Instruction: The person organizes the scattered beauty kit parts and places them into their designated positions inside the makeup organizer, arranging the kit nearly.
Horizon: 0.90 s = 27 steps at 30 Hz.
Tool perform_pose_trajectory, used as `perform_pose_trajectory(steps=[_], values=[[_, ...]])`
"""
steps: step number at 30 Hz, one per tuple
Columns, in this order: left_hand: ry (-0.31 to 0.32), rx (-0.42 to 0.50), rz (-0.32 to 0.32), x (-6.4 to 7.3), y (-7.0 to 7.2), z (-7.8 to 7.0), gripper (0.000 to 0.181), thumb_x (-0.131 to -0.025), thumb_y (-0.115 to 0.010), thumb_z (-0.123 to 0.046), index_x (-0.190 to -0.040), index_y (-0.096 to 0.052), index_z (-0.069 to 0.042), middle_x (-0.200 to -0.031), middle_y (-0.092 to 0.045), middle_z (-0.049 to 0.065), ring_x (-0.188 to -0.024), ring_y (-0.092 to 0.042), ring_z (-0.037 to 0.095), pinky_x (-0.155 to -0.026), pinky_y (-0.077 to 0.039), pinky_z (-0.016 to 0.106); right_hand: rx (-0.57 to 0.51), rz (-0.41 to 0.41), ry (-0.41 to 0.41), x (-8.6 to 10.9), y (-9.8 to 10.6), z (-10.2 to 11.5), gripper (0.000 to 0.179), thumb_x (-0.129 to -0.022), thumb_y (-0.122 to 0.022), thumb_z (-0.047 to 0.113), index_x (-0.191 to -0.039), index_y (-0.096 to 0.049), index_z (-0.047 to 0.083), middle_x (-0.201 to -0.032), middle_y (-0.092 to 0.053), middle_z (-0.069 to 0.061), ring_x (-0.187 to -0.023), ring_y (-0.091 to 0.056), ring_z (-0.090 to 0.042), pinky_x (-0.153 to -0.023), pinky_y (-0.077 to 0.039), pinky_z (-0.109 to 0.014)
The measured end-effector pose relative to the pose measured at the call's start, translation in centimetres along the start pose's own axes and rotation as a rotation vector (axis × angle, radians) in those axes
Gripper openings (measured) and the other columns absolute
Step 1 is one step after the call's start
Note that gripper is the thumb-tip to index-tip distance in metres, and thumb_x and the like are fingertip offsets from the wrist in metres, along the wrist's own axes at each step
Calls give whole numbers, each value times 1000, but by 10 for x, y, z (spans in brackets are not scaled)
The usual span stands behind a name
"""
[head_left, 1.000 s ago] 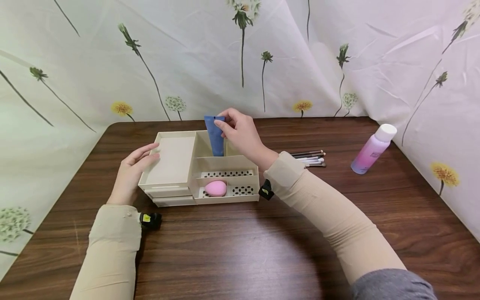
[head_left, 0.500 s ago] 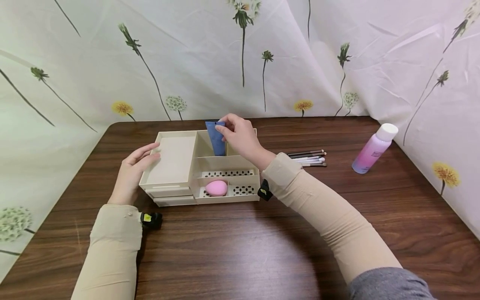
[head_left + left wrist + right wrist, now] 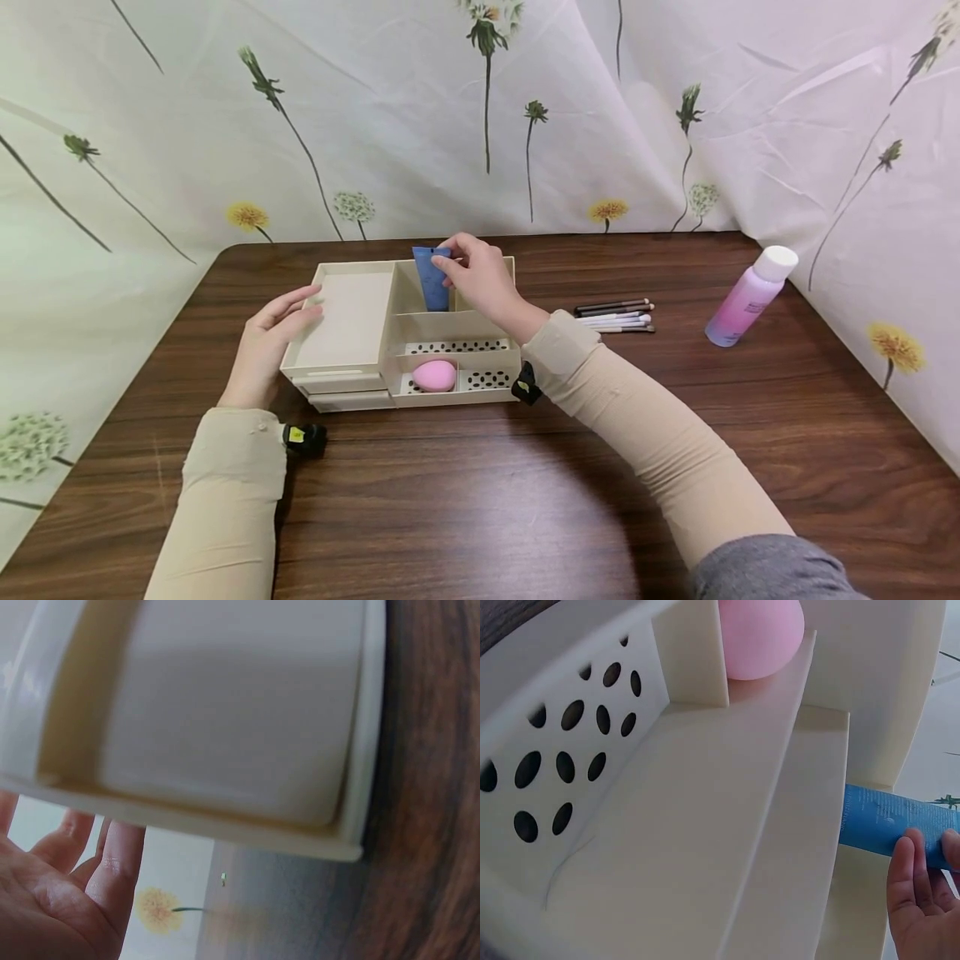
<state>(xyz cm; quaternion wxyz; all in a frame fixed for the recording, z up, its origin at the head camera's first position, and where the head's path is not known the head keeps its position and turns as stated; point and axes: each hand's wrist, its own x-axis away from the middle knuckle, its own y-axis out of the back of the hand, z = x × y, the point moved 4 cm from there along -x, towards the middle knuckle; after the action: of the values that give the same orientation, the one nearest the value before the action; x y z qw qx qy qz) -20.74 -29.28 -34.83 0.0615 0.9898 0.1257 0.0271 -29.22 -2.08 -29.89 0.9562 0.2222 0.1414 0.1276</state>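
My right hand (image 3: 483,279) pinches the upper end of a blue squeeze tube (image 3: 432,282), which stands nearly upright in the back compartment of a cream desktop organizer (image 3: 387,333). In the right wrist view the tube (image 3: 877,817) shows printed text, and its lower end is hidden behind a divider. My left hand (image 3: 266,342) rests against the organizer's left side, fingers fairly straight at the rim; in the left wrist view they lie along the outer wall (image 3: 202,821). A pink makeup sponge (image 3: 434,376) sits in the front left small compartment.
Several makeup brushes (image 3: 615,317) lie on the wooden table (image 3: 465,500) to the right of the organizer. Further right stands a pink bottle (image 3: 752,296) with a white cap. A floral cloth (image 3: 405,117) hangs behind the table.
The blue tube has sunk lower into the back compartment, with the right hand moving down along with it. My left hand keeps its place at the organizer's side.
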Motion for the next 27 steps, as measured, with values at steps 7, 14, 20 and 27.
perform_pose_trajectory(steps=[7, 14, 20, 27], values=[[3, -2, 4, 0, 1, 1, 46, -90, -73, -35, -134, -63, -27, -128, -55, -10, -127, -42, 7, -104, -31, 25, -19, 1, -9, 0, 0, -1, 25, -94, -70, 18, -117, -66, 8, -102, -72, -9, -81, -70, -20, -72, -57, -25], [2, -2, 10, 1, 0, 0, 46, -90, -73, -35, -135, -63, -26, -126, -55, -10, -125, -44, 8, -95, -36, 18, -62, 26, -9, 3, 2, 0, 36, -92, -72, 18, -127, -65, 10, -111, -70, -10, -83, -71, -21, -80, -59, -36], [9, -34, 8, 1, 1, 0, 48, -91, -71, -37, -137, -61, -28, -132, -53, -9, -130, -41, 9, -112, -29, 33, -114, 14, -1, 5, 6, 3, 38, -92, -72, 15, -128, -64, 9, -118, -68, -11, -83, -71, -22, -81, -59, -38], [4, -37, 10, 0, 1, 0, 48, -91, -71, -37, -137, -60, -29, -132, -53, -8, -131, -40, 9, -113, -28, 34, -203, -20, 32, 8, 16, 8, 35, -92, -71, 10, -126, -65, 6, -116, -68, -12, -87, -70, -29, -83, -58, -43]])
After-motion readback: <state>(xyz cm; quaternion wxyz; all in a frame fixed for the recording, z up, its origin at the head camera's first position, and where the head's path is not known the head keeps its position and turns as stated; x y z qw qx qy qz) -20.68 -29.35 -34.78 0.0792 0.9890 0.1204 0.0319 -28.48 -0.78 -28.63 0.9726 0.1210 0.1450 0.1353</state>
